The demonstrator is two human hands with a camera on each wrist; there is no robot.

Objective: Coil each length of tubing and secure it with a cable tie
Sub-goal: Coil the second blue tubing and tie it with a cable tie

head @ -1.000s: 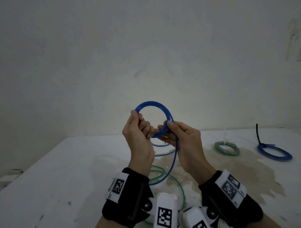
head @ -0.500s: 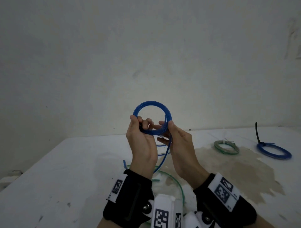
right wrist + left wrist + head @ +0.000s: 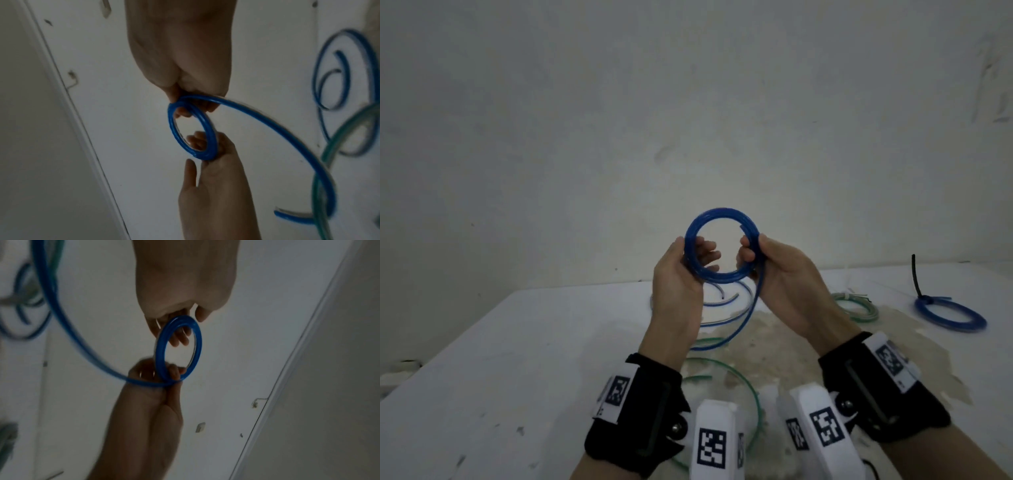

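Observation:
A blue tubing coil (image 3: 722, 246) of several turns is held upright above the white table (image 3: 534, 342). My left hand (image 3: 693, 253) holds its left side, thumb outside and fingers through the ring. My right hand (image 3: 755, 246) pinches the right side, where the loose blue tail (image 3: 750, 308) leaves and curves down to the table. The left wrist view shows the coil (image 3: 177, 347) between both hands, and so does the right wrist view, where the coil (image 3: 191, 128) and its tail (image 3: 277, 129) are blurred.
Loose green tubing (image 3: 736, 373) and more blue tubing (image 3: 719, 301) lie on the table under my hands. At the right rest a tied green coil (image 3: 856, 308) and a tied blue coil (image 3: 950, 313) with a black cable tie (image 3: 916, 274) standing up. A brownish stain (image 3: 825, 342) covers the middle.
My hands have moved apart from the coil's bottom to its left and right sides. The coil has gained a turn and the hanging tail has swung to the right.

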